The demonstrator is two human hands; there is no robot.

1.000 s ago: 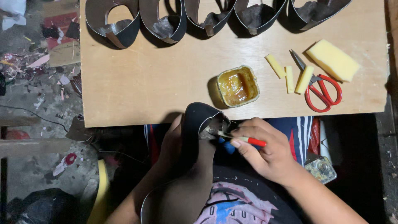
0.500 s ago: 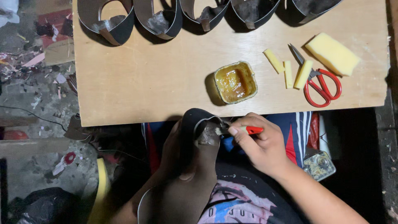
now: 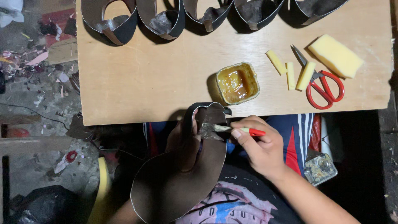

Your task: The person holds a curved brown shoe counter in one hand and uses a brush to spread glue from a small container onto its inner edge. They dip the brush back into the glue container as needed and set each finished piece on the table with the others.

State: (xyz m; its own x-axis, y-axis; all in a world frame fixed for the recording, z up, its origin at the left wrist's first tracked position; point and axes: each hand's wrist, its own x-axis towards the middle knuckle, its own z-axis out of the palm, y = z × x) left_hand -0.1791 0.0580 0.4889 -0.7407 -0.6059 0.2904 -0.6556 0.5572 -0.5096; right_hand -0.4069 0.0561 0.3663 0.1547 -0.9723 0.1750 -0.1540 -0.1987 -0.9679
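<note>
Gluing looks like the step in hand. Nearest the person, over the lap, the left hand (image 3: 182, 145) is tucked inside a dark upper (image 3: 178, 182) and grips it from within. The right hand (image 3: 261, 147) pinches a red-handled brush (image 3: 238, 130), its tip on the upper's inner edge. Just beyond, on the bench (image 3: 149, 83), stands a glue pot (image 3: 237, 83), close enough for a reload, judging by its place. Farther right lie foam strips (image 3: 290, 70), red scissors (image 3: 323, 85) and a foam block (image 3: 336, 55). More uppers (image 3: 161, 18) line the far edge.
</note>
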